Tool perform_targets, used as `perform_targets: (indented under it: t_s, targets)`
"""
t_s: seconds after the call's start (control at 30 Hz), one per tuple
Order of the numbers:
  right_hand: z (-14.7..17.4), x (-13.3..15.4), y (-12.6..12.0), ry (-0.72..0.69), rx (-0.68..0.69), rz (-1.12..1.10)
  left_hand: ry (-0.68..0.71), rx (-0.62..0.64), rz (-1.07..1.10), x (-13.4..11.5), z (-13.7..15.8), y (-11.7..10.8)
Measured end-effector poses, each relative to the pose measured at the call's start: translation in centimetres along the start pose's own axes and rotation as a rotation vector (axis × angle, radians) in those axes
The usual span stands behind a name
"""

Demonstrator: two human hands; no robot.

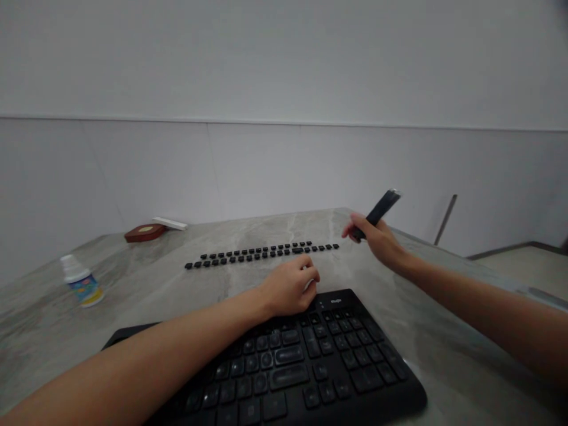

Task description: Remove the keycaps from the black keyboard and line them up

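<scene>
A black keyboard (288, 378) lies at the front, partly covered by my left forearm. My left hand (290, 285) rests at its far edge with the fingers curled closed; whatever they may hold is hidden. Behind it, small black keycaps (249, 257) are laid out in two long rows on the table. Off to the right and raised above the tabletop, my right hand (375, 236) is closed around a black, stick-like tool (382, 206). The tool tilts up to the right and has a pale, shiny end, too blurred to name.
On the left, a white bottle with a blue and yellow label (82, 281) stands on the grey marbled table (146, 284). A reddish-brown case (145, 232) and a white bar (170, 223) lie at the back left. Beyond the table rises a pale wall (266, 171).
</scene>
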State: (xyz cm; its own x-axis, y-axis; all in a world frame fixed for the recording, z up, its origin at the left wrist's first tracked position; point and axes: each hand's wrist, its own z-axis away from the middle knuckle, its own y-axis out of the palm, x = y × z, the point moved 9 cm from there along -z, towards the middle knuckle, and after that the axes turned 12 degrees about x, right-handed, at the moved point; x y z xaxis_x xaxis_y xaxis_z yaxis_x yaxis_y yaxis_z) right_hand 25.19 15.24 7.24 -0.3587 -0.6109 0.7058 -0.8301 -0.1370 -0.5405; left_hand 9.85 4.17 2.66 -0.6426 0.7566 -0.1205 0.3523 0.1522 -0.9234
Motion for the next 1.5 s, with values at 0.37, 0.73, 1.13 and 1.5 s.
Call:
perform_targets:
  t_s: [0.37,0.73,1.13,1.5]
  targets:
    - [7.7,5.9,5.1,-0.388,0.617,0.226,0.261,0.049,0.338,-4.3,0.2,-2.1]
    - [9.4,6.9,5.7,-0.628,0.791,0.505,0.347,0.307,0.263,-5.4,0.5,0.3]
    - [10.5,7.6,6.4,-0.665,0.772,0.691,0.366,0.357,0.281,-5.7,0.6,0.6]
    - [9.7,6.1,6.4,-0.488,0.79,0.71,0.395,0.363,0.275,-5.9,0.6,0.7]
